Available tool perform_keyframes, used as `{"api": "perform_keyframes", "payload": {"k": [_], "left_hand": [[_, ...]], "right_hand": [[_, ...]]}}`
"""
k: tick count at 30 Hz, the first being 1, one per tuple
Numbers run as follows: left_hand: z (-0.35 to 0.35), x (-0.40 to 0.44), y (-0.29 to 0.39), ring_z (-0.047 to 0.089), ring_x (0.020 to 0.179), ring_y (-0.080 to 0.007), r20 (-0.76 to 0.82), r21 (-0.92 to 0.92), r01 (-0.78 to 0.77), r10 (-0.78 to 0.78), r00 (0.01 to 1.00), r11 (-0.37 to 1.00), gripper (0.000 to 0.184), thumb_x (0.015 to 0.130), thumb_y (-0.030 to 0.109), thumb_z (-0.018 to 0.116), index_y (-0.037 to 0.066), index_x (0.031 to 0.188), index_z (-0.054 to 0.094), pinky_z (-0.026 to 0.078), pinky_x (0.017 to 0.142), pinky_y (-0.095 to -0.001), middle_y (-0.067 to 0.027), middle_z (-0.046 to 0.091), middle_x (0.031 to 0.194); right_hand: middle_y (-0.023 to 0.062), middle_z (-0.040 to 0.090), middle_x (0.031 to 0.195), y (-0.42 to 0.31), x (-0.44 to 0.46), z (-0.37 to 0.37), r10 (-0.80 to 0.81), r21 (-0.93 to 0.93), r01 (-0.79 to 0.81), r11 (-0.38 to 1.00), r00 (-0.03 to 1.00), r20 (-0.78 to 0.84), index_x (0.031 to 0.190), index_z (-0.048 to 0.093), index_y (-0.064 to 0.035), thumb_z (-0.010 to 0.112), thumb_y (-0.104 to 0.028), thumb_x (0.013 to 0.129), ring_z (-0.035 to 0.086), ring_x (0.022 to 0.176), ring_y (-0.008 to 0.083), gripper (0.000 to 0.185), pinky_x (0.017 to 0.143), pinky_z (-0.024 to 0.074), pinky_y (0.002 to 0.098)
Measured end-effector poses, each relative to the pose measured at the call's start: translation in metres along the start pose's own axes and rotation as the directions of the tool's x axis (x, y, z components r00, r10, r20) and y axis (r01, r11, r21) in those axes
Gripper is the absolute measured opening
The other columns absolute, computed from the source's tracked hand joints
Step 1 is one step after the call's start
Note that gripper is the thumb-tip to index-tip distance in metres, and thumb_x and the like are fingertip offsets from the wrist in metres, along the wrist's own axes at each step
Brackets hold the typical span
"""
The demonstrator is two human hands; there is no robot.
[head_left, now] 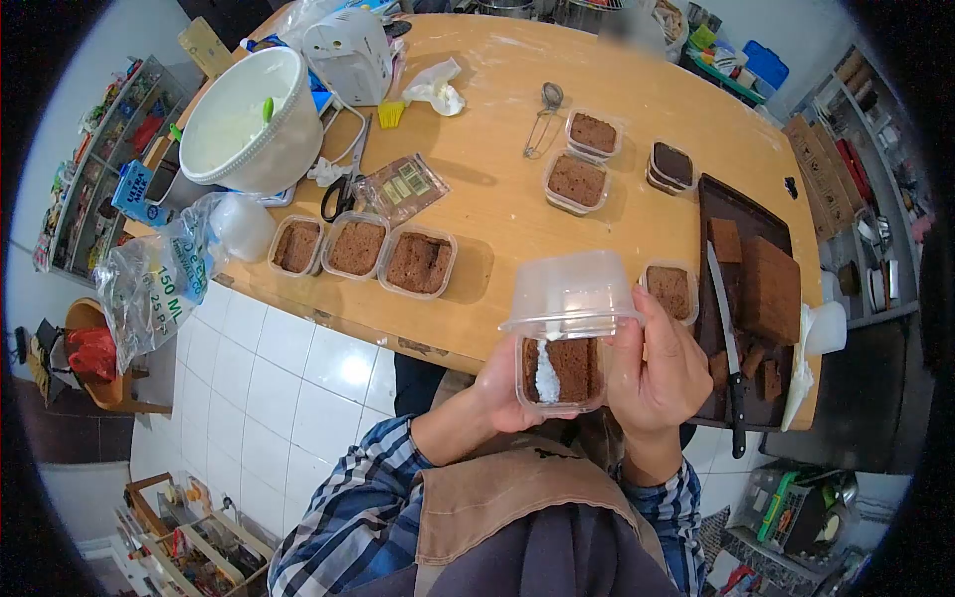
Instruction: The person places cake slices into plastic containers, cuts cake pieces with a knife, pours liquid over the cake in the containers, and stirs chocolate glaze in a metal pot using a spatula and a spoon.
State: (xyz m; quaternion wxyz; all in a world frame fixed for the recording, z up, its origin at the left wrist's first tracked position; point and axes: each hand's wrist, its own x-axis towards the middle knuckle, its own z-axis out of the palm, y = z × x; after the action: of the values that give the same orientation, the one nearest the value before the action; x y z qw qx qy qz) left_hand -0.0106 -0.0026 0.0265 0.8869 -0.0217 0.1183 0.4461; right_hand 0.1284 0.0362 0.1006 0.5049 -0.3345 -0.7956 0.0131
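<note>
My left hand (497, 388) is closed around the side of a clear plastic container (562, 406). Inside it lies a piece of brown cake (577, 368) with a streak of white cream (546, 373) along its left part. Just above, my right hand (659, 368) grips the right edge of a translucent plastic tub (572, 284), tilted over the container. White cream shows near the tub's lower rim. Whether the tub touches the container, I cannot tell. Beyond my right hand stands another cake-filled container (670, 289).
Several cake-filled containers (356, 246) stand on the wooden table (477, 129). At right, a dark tray (751, 204) holds a cake block (771, 289) and a knife (731, 338), its handle over the edge. A white bowl (249, 129), scissors (338, 197) and small sieve (547, 109) lie farther off.
</note>
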Motion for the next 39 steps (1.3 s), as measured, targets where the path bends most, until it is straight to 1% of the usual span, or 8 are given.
{"api": "perform_keyframes", "payload": {"k": [11,17,20,23,24,27,32,39], "left_hand": [[0.004,-0.009,0.010,0.062,0.092,-0.0401,0.072,0.057,-0.025,0.021,0.997,0.998,0.067,0.090,0.059,0.028,0.006,0.129,0.044,0.058,0.071,-0.0433,-0.0205,0.059,0.110],[0.003,-0.010,0.015,0.055,0.108,-0.0374,0.302,-0.282,0.036,0.054,0.952,0.959,0.065,0.093,0.056,0.026,0.007,0.132,0.042,0.049,0.090,-0.0483,-0.0169,0.053,0.123],[-0.009,-0.010,0.016,0.056,0.108,-0.0312,0.163,-0.093,-0.067,0.081,0.983,0.993,0.061,0.094,0.054,0.028,0.008,0.132,0.042,0.048,0.091,-0.0458,-0.0136,0.053,0.124],[-0.005,-0.012,0.016,0.057,0.108,-0.0265,-0.020,0.082,-0.158,0.161,0.987,0.984,0.058,0.096,0.050,0.028,0.007,0.131,0.043,0.049,0.091,-0.0438,-0.0130,0.054,0.123],[-0.007,-0.014,0.017,0.057,0.108,-0.0262,-0.028,0.099,-0.159,0.163,0.986,0.982,0.057,0.096,0.049,0.028,0.006,0.130,0.043,0.049,0.092,-0.0437,-0.0128,0.054,0.122],[-0.019,-0.019,0.019,0.057,0.108,-0.0260,0.026,0.068,-0.162,0.161,0.987,0.984,0.056,0.097,0.048,0.028,0.005,0.129,0.045,0.048,0.093,-0.0426,-0.0120,0.054,0.122],[-0.030,-0.035,0.024,0.057,0.108,-0.0262,0.040,0.055,-0.256,0.254,0.966,0.965,0.060,0.095,0.054,0.030,0.006,0.127,0.047,0.047,0.094,-0.0423,-0.0122,0.055,0.121],[-0.019,-0.059,0.024,0.043,0.119,-0.0475,-0.166,0.115,-0.453,0.467,0.869,0.884,0.082,0.082,0.071,0.037,0.004,0.131,0.041,0.050,0.088,-0.0532,-0.0242,0.045,0.128]], "right_hand": [[0.0178,0.062,0.075,0.007,-0.003,-0.008,-0.057,-0.052,0.055,0.997,0.998,-0.036,0.107,0.058,0.0080,0.065,0.006,0.073,0.061,0.061,0.0285,0.034,0.055,0.0494,0.0348],[0.0167,0.062,0.076,0.000,-0.002,-0.009,-0.192,-0.100,0.192,0.976,0.981,0.010,0.108,0.058,0.0064,0.065,0.006,0.073,0.060,0.059,0.0279,0.036,0.055,0.0496,0.0351],[0.0164,0.062,0.075,0.003,-0.007,-0.002,-0.203,-0.116,0.201,0.973,0.979,-0.002,0.108,0.059,0.0052,0.066,0.004,0.073,0.060,0.058,0.0277,0.036,0.055,0.0495,0.0351],[0.0182,0.064,0.076,-0.001,-0.007,0.003,0.043,-0.159,-0.034,0.987,0.998,0.053,0.099,0.062,0.0064,0.061,0.005,0.079,0.065,0.065,0.0268,0.020,0.061,0.0528,0.0318],[0.0133,0.063,0.070,0.004,-0.009,0.011,0.134,-0.067,-0.132,0.989,0.991,0.018,0.104,0.061,0.0063,0.059,0.004,0.082,0.061,0.057,0.0158,0.022,0.053,0.0503,0.0251],[0.0077,0.060,0.066,-0.004,-0.009,0.020,0.681,0.411,-0.648,0.642,0.728,0.083,0.112,0.057,0.0065,0.057,0.002,0.086,0.054,0.052,0.0076,0.026,0.045,0.0451,0.0197],[0.0065,0.058,0.061,0.012,-0.002,0.010,0.792,0.327,-0.833,0.445,0.537,0.290,0.118,0.050,0.0094,0.055,-0.004,0.087,0.053,0.046,0.0084,0.034,0.039,0.0428,0.0223],[0.0089,0.058,0.061,0.039,-0.021,0.026,0.833,0.127,-0.926,0.354,0.374,0.406,0.122,0.049,0.0071,0.056,-0.007,0.086,0.053,0.043,0.0109,0.039,0.035,0.0409,0.0237]]}}
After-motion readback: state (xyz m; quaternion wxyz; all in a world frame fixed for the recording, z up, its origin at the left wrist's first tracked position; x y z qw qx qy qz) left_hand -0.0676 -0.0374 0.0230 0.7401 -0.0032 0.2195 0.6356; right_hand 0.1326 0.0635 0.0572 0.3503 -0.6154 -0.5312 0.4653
